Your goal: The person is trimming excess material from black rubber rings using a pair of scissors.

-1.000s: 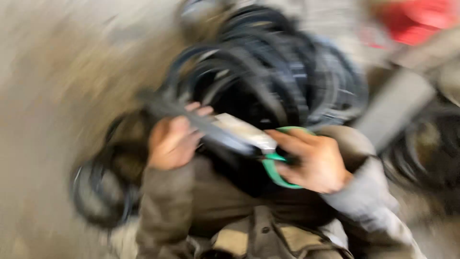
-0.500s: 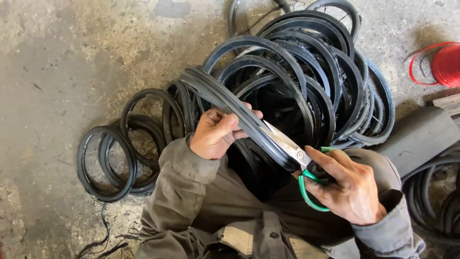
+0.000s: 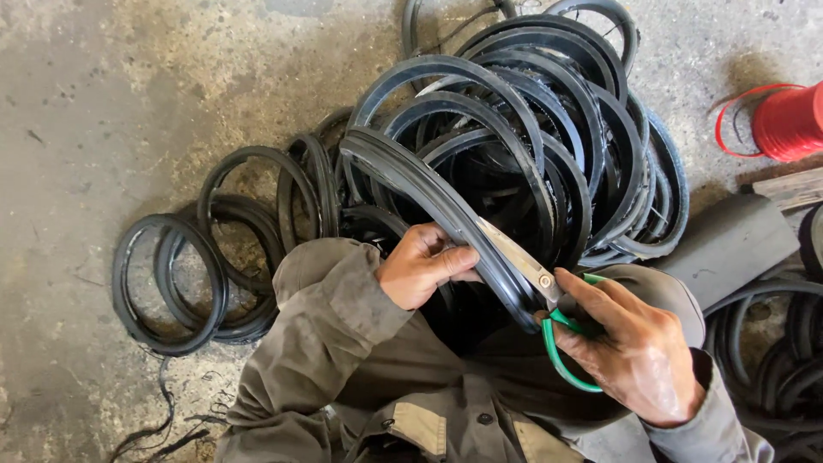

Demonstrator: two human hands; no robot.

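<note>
Black rubber everywhere, and I've got one strip (image 3: 429, 184) of it up in front of me, a long ridged band arching from the pile toward my lap. My left hand (image 3: 422, 267) has it pinched, fingers (image 3: 453, 260) folded over the band's near edge, thumb side hidden, grip pressed tight on the strip about midway along its visible run. My right hand (image 3: 639, 356) is on the scissors (image 3: 536, 287), fingers through the green handle loops, grip wrapped firmly around them. The blades lie flat along the strip's right edge, pointing up and away from me; they look nearly together, though I cannot tell if rubber sits between them. The pivot screw shows just above my right forefinger.

Behind the strip sits the pile (image 3: 549, 146), a heap of black rings and loops stacked on the concrete floor (image 3: 111, 103). More rings (image 3: 201, 266) lie flat to my left, overlapping, just beside my left sleeve. A few thin black offcuts (image 3: 163, 424) trail on the floor at lower left. Off to the right there's a red spool (image 3: 789, 120) with a loose red loop, well apart from my hands, and a grey slab (image 3: 729, 244) next to it, with more dark loops past my right arm.
</note>
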